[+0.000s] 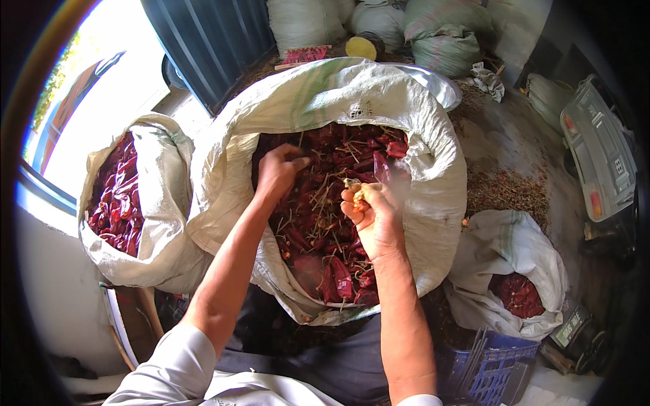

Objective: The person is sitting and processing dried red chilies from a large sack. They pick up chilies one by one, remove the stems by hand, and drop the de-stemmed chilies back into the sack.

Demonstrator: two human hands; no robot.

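A large white woven sack (431,218) stands wide before me, its rim rolled outward. Dried red chili peppers (304,233) with pale stems lie inside it. My right hand (375,215) is over the right half of the opening, its fingers closed on a small yellowish-orange piece (358,195), perhaps part of a dried pepper. Over the upper left of the peppers is my left hand (281,170), fingers curled downward; whether anything is between them I cannot tell.
Left stands a smaller sack (162,203) of red peppers; lower right, another sack (508,248) beside a blue plastic crate (497,365). Pepper debris (508,195) covers the floor at right. Full sacks (304,25) stand behind, near a blue corrugated metal door (208,45).
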